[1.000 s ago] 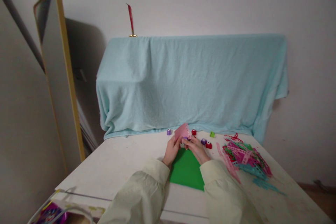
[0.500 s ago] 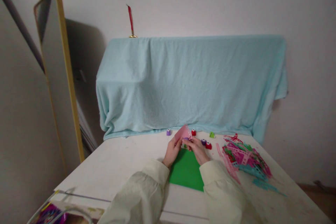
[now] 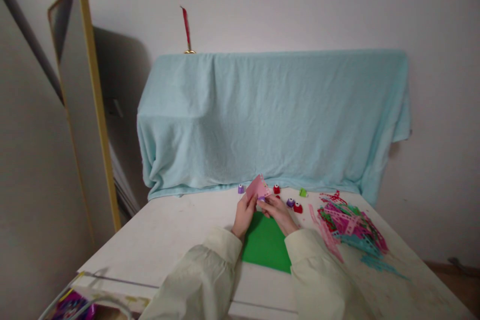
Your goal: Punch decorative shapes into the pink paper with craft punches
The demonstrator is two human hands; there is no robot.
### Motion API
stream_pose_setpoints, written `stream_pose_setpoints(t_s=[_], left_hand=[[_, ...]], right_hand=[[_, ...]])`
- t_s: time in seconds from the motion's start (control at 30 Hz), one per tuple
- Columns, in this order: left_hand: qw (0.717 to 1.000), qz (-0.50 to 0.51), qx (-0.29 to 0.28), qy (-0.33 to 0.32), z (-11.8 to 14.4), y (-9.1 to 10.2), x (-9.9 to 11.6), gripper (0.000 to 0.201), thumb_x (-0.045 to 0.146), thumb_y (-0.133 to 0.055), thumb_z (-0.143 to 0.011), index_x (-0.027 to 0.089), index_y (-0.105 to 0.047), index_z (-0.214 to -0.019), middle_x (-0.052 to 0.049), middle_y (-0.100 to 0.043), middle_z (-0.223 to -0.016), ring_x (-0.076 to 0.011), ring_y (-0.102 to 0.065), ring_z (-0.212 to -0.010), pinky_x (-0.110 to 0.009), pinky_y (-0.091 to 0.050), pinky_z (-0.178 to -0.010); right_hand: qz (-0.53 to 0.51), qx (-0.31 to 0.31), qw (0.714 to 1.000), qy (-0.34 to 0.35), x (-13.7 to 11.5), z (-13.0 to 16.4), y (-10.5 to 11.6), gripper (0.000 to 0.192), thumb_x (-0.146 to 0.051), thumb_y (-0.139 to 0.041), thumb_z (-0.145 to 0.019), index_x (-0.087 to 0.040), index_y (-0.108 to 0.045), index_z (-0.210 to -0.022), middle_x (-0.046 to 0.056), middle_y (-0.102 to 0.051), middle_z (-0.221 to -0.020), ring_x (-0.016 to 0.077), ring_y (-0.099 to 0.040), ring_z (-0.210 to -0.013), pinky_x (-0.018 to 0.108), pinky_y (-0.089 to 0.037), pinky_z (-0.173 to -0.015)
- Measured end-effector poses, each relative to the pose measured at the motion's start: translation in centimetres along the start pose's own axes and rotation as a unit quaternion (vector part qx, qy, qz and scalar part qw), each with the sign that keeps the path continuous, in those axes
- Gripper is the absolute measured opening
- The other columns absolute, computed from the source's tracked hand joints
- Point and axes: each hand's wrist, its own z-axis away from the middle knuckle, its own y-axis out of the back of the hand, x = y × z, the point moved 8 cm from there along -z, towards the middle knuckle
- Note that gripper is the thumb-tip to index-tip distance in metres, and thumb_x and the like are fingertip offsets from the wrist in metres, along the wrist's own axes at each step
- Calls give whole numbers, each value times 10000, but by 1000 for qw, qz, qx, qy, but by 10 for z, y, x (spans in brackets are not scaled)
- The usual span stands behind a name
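Note:
My left hand (image 3: pixel 244 214) is closed on a small pink sheet of paper (image 3: pixel 255 188), which stands tilted up with a row of cut-out holes along its right edge. A purple craft punch (image 3: pixel 261 199) sits at the paper's lower right edge, with my right hand (image 3: pixel 279 212) closed around it; the fingers partly hide it. Below both hands a green sheet of paper (image 3: pixel 267 246) lies flat on the white table (image 3: pixel 180 230). Another purple punch (image 3: pixel 240 189) stands beyond my left hand. Red punches (image 3: pixel 276 189) and a green punch (image 3: pixel 303 192) stand farther back.
Right of my hands lies a tangled heap of punched paper strips (image 3: pixel 350 225) in pink, magenta, green and blue. Behind the table hangs a light blue cloth (image 3: pixel 281 120). A gold-framed mirror (image 3: pixel 84 110) leans at the left. A purple packet (image 3: pixel 73 305) is low at left.
The pink paper and the purple punch have shifted slightly left and the paper is turned a little. More of the punched edge shows. A small red thing behind my right hand has come into sight.

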Motion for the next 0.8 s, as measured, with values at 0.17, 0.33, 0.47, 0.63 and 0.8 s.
stream_pose_setpoints(t_s=[0.17, 0.33, 0.47, 0.63, 0.8], left_hand=[[1000, 3, 7, -15, 0, 2, 2, 380, 456, -456, -863, 142, -639, -975, -58, -667, -798, -182, -580, -728, -274, -438, -677], [999, -12, 7, -41, -1, 4, 4, 339, 373, -447, -881, 150, -619, -1069, -76, -671, -979, -200, -590, -892, -306, -442, -819], [998, -26, 4, -57, -2, 4, 4, 325, 314, -436, -887, 154, -603, -1116, -80, -658, -1050, -196, -584, -947, -318, -429, -876], [997, -34, 2, -70, -2, 3, 3, 321, 290, -431, -888, 151, -602, -1122, -83, -655, -1042, -191, -585, -920, -316, -436, -857], [997, -43, -2, -71, -1, 1, 2, 310, 297, -436, -889, 144, -615, -1091, -80, -656, -969, -181, -575, -858, -302, -443, -803]], right_hand=[[3, -15, 1000, -2, 2, -1, -2, 347, -423, -741, -646, -180, -620, -861, -10, -569, -692, 99, -478, -545, 218, -284, -429], [5, -23, 1000, 7, 4, -2, -2, 347, -398, -746, -644, -169, -618, -870, -3, -573, -730, 96, -476, -565, 214, -309, -446], [-5, -12, 1000, 25, 6, -4, 1, 330, -378, -744, -650, -163, -624, -870, 1, -585, -738, 100, -480, -591, 223, -348, -502], [-32, 15, 999, 30, 9, -8, 7, 320, -380, -751, -637, -165, -626, -838, -2, -581, -712, 108, -485, -593, 234, -366, -523], [-43, 21, 998, 30, 7, -7, 9, 337, -413, -741, -642, -176, -616, -845, 1, -594, -741, 115, -500, -606, 239, -377, -538]])
